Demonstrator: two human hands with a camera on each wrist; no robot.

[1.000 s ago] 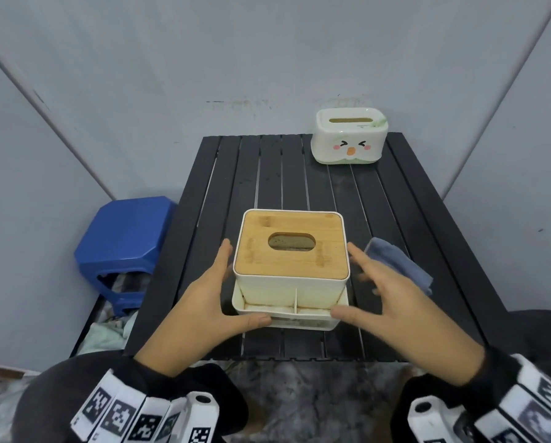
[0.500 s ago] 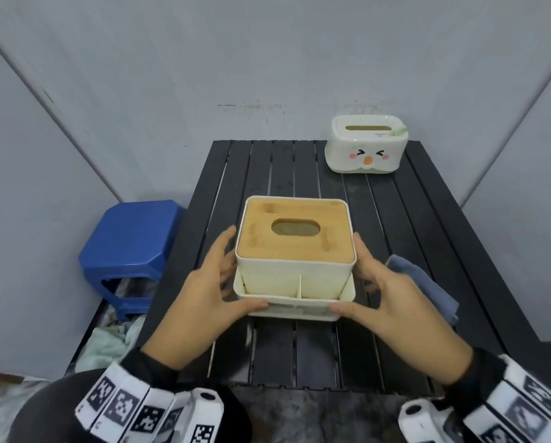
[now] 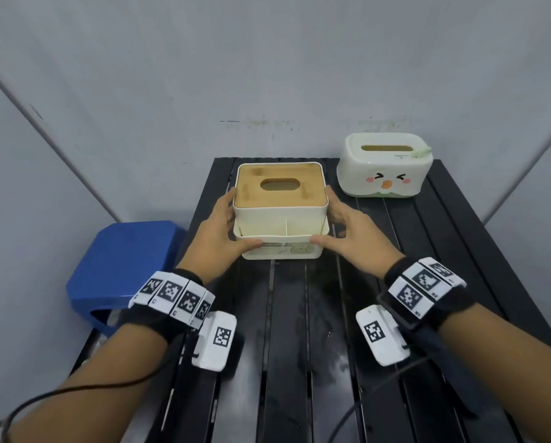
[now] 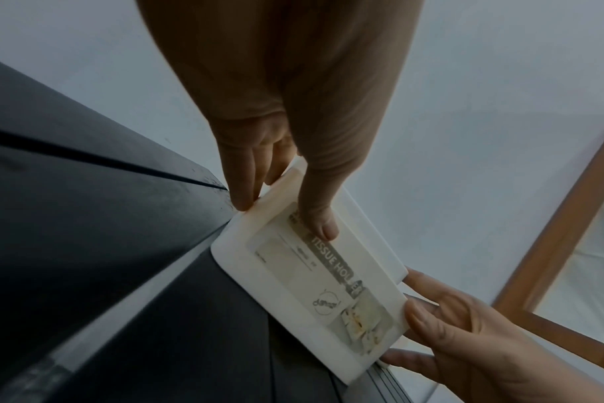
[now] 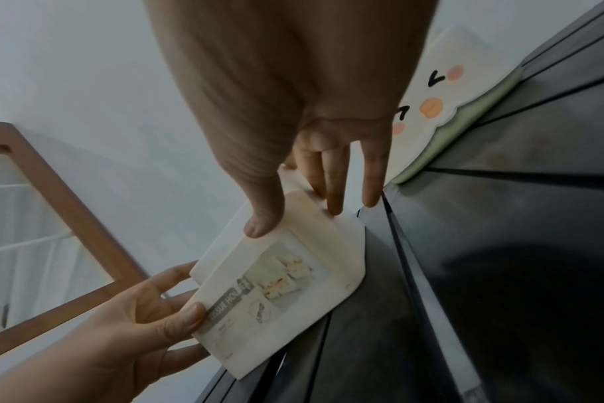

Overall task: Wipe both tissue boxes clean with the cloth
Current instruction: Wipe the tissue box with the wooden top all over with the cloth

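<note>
A blue plastic stool (image 3: 121,270) is seen at far left, beside the black slatted table (image 3: 299,346). The left hand (image 3: 218,239) is set against the left side of the wooden-lidded tissue box (image 3: 280,212), with its thumb laid on the front face and its fingers (image 4: 240,174) curled round the left wall, so the box is gripped from that side. The box is held toward the far end of the table, left of centre; whether its base is touching the slats cannot be told. A label reading "TISSUE HOL…" is shown on its front in the wrist views. The right hand (image 3: 351,239) is closed on the opposite side in the same manner, thumb on the front, fingers (image 5: 331,177) round the right wall. The face-printed tissue box (image 3: 384,169) is standing at the far right corner, apart from the held box. The cloth is not visible in any view
</note>
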